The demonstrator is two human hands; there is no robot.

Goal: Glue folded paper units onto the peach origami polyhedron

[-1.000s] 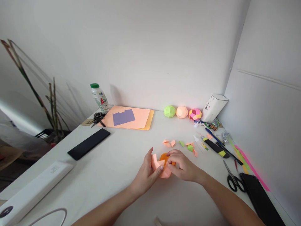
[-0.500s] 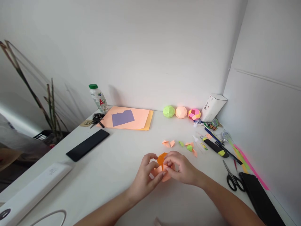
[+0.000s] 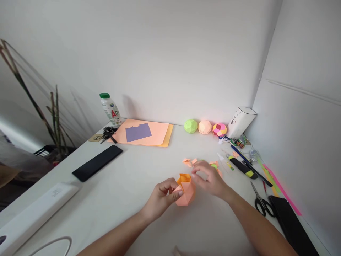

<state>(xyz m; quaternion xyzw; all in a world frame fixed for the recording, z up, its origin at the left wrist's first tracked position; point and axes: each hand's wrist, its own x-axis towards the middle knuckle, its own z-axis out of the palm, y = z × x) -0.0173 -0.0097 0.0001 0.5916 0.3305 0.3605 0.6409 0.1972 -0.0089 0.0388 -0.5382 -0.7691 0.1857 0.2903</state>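
A faceted peach paper ball (image 3: pixel 187 195), open at the top with an orange inside, is held at its left edge between the thumb and fingers of my left hand (image 3: pixel 164 196). My right hand (image 3: pixel 210 179) hovers just right of the ball's opening, thumb and fingers bent and apart, with nothing visible between them. Behind my right hand lie small folded peach paper pieces (image 3: pixel 187 162) and a few green scraps (image 3: pixel 214 165), partly hidden by it.
Three finished paper balls (image 3: pixel 205 127) line the wall. Peach and orange sheets (image 3: pixel 160 134) lie at the back left beside a bottle (image 3: pixel 110 110) and keys. A black phone (image 3: pixel 98 163) sits left. Scissors (image 3: pixel 262 202), a utility knife (image 3: pixel 243 167) and pens lie right.
My right hand has let go of the paper ball and moved slightly right and up. My left hand has kept its hold, and the ball now shows more of its front.
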